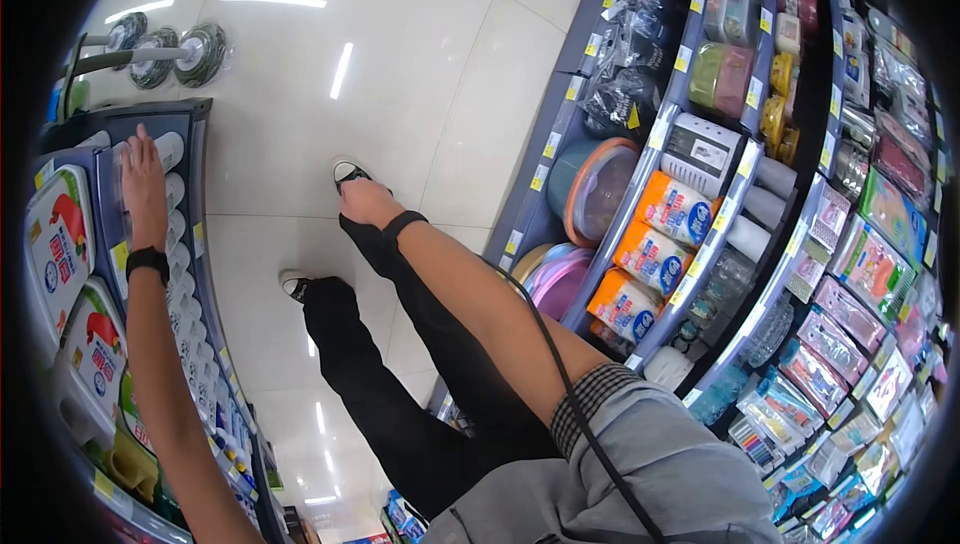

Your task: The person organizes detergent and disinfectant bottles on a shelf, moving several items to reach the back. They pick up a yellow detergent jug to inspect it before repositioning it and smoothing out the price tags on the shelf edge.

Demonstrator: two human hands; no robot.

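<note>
My left hand (143,184) reaches to the shelf on the left, its fingers stretched out along the plastic-covered front strip. Beside it runs a row of bottles with white caps (172,149). Large white detergent packs (60,244) with a red design stand on the other side of the hand. My right hand (368,204) hangs over the floor in front of my legs, its fingers curled in and mostly turned away from view. Nothing sticks out of it. Each wrist wears a black band.
On the right, tall shelves hold orange-and-white packs (650,259), a basin with an orange rim (600,194), bagged black goods (630,54) and boxes. Wire scourers (203,54) hang from rods at upper left. A tiled aisle floor (400,64) lies between. A black cable (560,359) crosses my right arm.
</note>
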